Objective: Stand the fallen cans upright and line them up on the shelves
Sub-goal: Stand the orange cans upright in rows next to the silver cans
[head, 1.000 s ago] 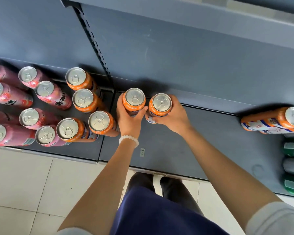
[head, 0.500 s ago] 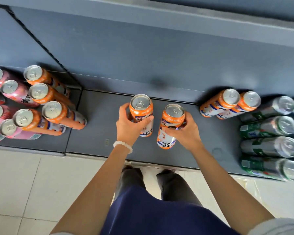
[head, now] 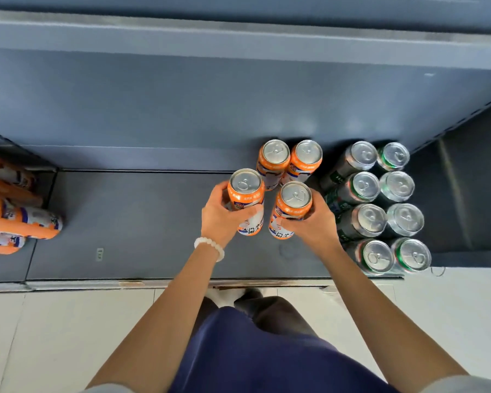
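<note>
hands: left (head: 220, 219) grips one orange can (head: 247, 199), right (head: 313, 222) grips another (head: 291, 209).

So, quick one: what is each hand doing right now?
Left hand: grips an upright orange aluminium drink can.
Right hand: grips a second upright orange aluminium drink can beside it.

orange-and-white cans (head: 275, 163), green-and-silver cans (head: 377, 222), grey-blue shelf (head: 142, 222); white bracelet (head: 210, 246)
</note>
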